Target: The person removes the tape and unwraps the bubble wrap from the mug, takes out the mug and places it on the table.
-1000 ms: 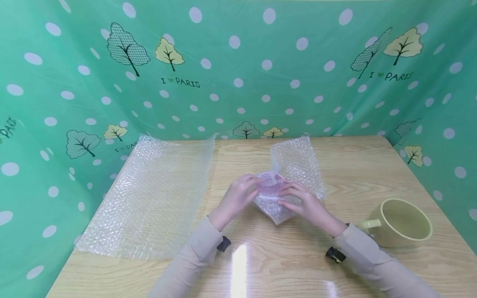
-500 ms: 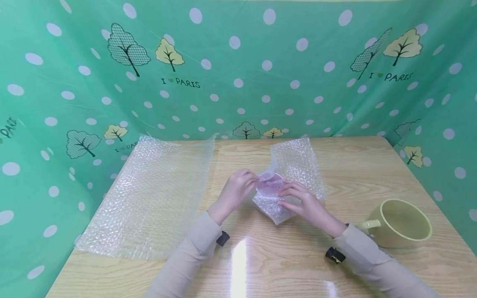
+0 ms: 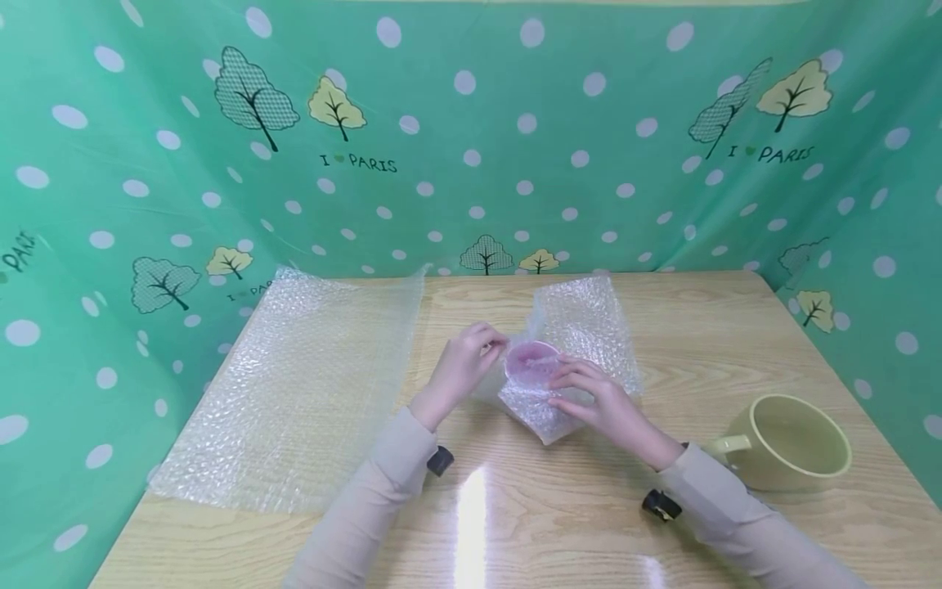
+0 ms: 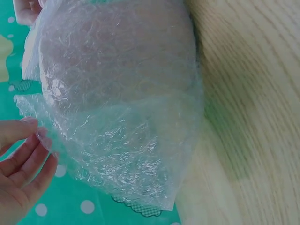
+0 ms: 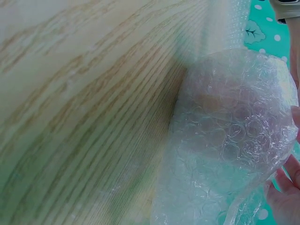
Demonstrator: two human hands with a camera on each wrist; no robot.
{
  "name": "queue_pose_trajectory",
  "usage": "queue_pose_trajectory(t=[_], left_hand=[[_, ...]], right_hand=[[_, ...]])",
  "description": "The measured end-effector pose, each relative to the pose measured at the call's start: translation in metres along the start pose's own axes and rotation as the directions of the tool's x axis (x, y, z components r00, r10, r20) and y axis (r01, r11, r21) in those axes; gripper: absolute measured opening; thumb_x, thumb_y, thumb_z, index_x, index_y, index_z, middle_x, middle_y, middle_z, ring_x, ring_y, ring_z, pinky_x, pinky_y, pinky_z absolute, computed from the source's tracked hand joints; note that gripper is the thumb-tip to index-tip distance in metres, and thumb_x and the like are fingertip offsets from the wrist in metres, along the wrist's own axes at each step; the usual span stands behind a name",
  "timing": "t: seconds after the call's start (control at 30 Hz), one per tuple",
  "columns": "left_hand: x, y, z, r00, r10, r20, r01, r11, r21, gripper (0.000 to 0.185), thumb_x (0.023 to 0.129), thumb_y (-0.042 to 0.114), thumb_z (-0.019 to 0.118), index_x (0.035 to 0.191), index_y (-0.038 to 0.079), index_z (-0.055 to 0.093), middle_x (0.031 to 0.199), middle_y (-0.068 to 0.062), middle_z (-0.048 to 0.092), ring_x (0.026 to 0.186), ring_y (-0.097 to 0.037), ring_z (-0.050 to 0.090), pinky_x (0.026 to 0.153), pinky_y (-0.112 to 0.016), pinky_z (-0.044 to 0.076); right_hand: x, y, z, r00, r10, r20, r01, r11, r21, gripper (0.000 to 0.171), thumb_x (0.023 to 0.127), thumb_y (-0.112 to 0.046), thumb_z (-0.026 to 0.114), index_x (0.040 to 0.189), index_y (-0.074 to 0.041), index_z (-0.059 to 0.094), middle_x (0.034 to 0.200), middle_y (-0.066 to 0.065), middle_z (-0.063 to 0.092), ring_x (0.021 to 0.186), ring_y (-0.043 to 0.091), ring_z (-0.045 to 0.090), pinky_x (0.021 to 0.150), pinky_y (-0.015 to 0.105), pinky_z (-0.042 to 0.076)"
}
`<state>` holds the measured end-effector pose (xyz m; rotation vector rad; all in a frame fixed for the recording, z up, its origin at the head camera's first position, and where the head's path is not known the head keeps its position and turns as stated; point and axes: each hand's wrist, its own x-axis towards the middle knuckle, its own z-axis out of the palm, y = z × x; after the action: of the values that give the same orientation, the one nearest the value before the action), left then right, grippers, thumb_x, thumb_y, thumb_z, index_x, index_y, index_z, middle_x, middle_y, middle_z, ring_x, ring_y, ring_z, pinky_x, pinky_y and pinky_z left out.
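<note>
A pink round cup (image 3: 531, 360) stands wrapped in bubble wrap (image 3: 548, 415), its mouth facing up and partly covered by folded plastic. My left hand (image 3: 464, 364) pinches a loose edge of the wrap at the left of the rim. In the left wrist view, those fingers (image 4: 40, 157) meet at the plastic's edge, while the cup's side shows blurred through the bubbles. On the right of the rim, my right hand (image 3: 599, 401) holds the wrap against the cup, thumb and fingers bent around it. The right wrist view shows this hand (image 5: 286, 185) at the wrapped cup's edge.
Further bubble wrap (image 3: 589, 315) extends behind the cup. A large separate bubble wrap sheet (image 3: 294, 393) lies flat over the left side of the wooden table (image 3: 559, 523). A wide yellow-green mug (image 3: 795, 442) stands at the right, near the right forearm. A green dotted curtain (image 3: 471, 164) surrounds the table.
My left hand has drawn a flap of wrap leftward and away from the cup's mouth, exposing more of the pink inside. My right hand has stayed in place.
</note>
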<state>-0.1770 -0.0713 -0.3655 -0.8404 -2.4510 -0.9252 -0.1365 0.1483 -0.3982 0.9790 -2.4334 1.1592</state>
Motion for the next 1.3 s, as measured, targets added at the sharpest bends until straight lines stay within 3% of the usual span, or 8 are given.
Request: queue_pose_trajectory(t=[0.4,0.9,1.03,1.2,1.3], left_hand=[[0.011,-0.010,-0.002,0.993,-0.112,0.022,0.113,0.988,-0.103,0.010,0.079,0.000,0.061,0.088,-0.003,0.064,0.085,-0.012,0.064,0.075,-0.019,0.060,0.068,-0.018,0.051],[0.025,-0.031,-0.004,0.957,-0.288,0.030,0.288,0.938,-0.193,0.012,0.080,0.004,0.062,0.091,-0.001,0.066,0.088,-0.012,0.067,0.078,-0.020,0.061,0.069,-0.022,0.052],[0.029,-0.035,-0.005,0.936,-0.349,0.049,0.351,0.908,-0.227,0.013,0.081,0.005,0.062,0.092,-0.001,0.065,0.088,-0.013,0.066,0.075,-0.020,0.061,0.066,-0.020,0.052],[0.032,-0.042,-0.004,0.889,-0.454,0.059,0.452,0.847,-0.280,0.015,0.081,0.004,0.061,0.094,-0.002,0.065,0.088,-0.015,0.066,0.070,-0.021,0.062,0.061,-0.020,0.052],[0.034,-0.046,-0.003,0.870,-0.491,0.051,0.482,0.823,-0.300,0.015,0.081,0.002,0.060,0.095,-0.003,0.065,0.088,-0.016,0.066,0.069,-0.022,0.062,0.061,-0.021,0.053]], right_hand=[[-0.002,0.002,0.001,1.000,-0.008,-0.012,0.008,1.000,-0.006,0.023,0.067,-0.004,0.072,0.089,-0.004,0.065,0.098,0.009,0.062,0.112,0.031,0.047,0.099,0.037,0.034],[-0.001,0.003,0.001,0.999,-0.024,-0.025,0.024,1.000,0.005,0.022,0.067,-0.004,0.073,0.088,-0.003,0.065,0.095,0.009,0.063,0.111,0.032,0.047,0.096,0.041,0.036],[0.000,0.004,-0.001,0.999,-0.023,-0.024,0.024,1.000,0.007,0.022,0.067,-0.004,0.073,0.088,-0.003,0.065,0.095,0.008,0.063,0.110,0.032,0.047,0.096,0.041,0.037],[0.002,0.003,-0.003,1.000,-0.008,-0.013,0.008,1.000,0.016,0.022,0.067,-0.005,0.073,0.088,-0.003,0.066,0.096,0.008,0.062,0.110,0.033,0.047,0.095,0.042,0.037],[0.003,0.003,-0.004,1.000,0.005,-0.004,-0.005,1.000,0.024,0.022,0.068,-0.005,0.072,0.089,-0.004,0.065,0.097,0.009,0.062,0.111,0.033,0.047,0.095,0.042,0.037]])
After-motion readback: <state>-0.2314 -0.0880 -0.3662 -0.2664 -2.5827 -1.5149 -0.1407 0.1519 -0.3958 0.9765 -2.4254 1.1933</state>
